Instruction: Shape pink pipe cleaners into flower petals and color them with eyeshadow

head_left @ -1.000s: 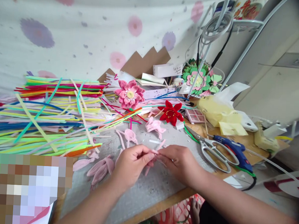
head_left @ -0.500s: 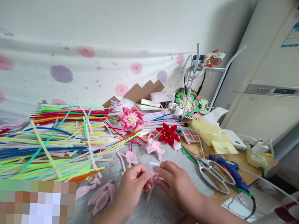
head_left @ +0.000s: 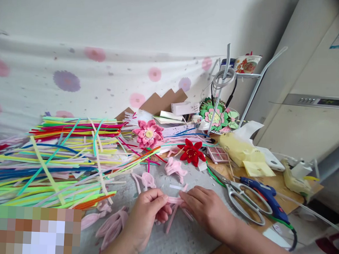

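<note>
Pinched between the thumb and fingers of my left hand [head_left: 149, 213] is one end of pale pink pipe cleaners [head_left: 174, 200]. The fingers of my right hand [head_left: 207, 210] close on their other end, and loose pink ends hang below. Just beyond my hands lie a pink pipe-cleaner piece [head_left: 175, 169] and a looped pink piece [head_left: 148, 180]. More folded pink pipe cleaners [head_left: 111, 224] rest left of my left wrist. A red pipe-cleaner flower [head_left: 191, 152] and a pink flower [head_left: 148, 134] stand farther back.
Piles of coloured pipe cleaners [head_left: 56, 162] cover the table's left side. Scissors [head_left: 246, 199] and a blue glue gun [head_left: 264, 196] lie to the right. A yellow packet [head_left: 236, 149], a power strip [head_left: 296, 177] and a metal rack [head_left: 253, 93] are farther right.
My hands have moved slightly apart, showing more of the pink pipe cleaners between them. The view has shifted a little, and the flowers and tools stay in place.
</note>
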{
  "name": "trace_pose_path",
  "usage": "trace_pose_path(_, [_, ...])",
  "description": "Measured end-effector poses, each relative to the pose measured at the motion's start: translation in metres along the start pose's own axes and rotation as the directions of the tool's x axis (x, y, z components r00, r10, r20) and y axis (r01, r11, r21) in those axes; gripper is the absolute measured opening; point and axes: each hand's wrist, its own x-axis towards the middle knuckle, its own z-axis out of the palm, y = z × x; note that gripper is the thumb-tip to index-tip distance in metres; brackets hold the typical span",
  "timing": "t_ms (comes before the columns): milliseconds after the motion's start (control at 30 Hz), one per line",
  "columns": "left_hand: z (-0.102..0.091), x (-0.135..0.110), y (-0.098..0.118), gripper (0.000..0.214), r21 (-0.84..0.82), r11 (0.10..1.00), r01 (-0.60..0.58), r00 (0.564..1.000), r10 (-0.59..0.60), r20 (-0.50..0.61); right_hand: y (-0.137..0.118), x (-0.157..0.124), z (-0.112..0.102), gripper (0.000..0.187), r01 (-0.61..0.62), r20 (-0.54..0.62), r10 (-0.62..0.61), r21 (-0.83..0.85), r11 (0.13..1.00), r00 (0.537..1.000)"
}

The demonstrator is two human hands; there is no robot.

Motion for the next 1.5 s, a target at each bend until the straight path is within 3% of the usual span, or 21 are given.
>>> trace_pose_path(100, [-0.002,-0.001,0.000,0.025,0.075,0.996,-0.041,0.999,0.043,-0.025,0.008,-0.003,-0.001,0.021,-0.027,0.055,0.024,0.056,0.998,0.998])
trace_pose_path(233, [-0.007,-0.001,0.003,0.027,0.223,0.956,-0.189,0.971,0.216,-0.102,0.019,-0.008,-0.006,0.029,-0.151,0.100,0.132,0.218,0.964,0.986])
trace_pose_path(300, [-0.007,-0.002,0.005,0.027,0.328,0.921,-0.212,0.965,0.250,-0.077,0.021,-0.009,-0.010,0.024,-0.196,0.123,0.163,0.349,0.916,0.979])
trace_pose_path(400, [-0.004,-0.003,0.005,0.028,0.421,0.884,-0.201,0.975,0.224,-0.004,0.016,-0.009,-0.014,0.035,-0.187,0.159,0.127,0.458,0.869,0.979])
trace_pose_path(533, [0.000,-0.004,0.002,0.028,0.403,0.899,-0.174,0.984,0.176,0.033,0.008,-0.007,-0.012,0.021,-0.168,0.187,0.097,0.410,0.897,0.977])
trace_pose_path(733, [0.003,-0.005,0.004,0.027,0.387,0.905,-0.176,0.984,0.176,0.035,0.009,-0.004,-0.008,0.016,-0.272,0.291,0.164,0.384,0.882,0.943])
trace_pose_path(867, [0.005,-0.005,0.007,0.025,0.391,0.903,-0.180,0.982,0.185,0.025,0.010,-0.003,-0.007,0.018,-0.311,0.287,0.201,0.416,0.854,0.937])
trace_pose_path(1200, [0.003,-0.003,-0.005,0.025,0.267,0.954,-0.133,0.990,0.138,0.001,0.006,-0.006,-0.018,0.022,-0.203,0.243,0.136,0.275,0.940,0.961])
trace_pose_path(1500, [0.000,0.000,-0.003,0.024,0.243,0.967,-0.079,0.995,0.062,0.075,0.006,-0.012,-0.019,0.026,-0.141,0.171,0.104,0.221,0.965,0.980])
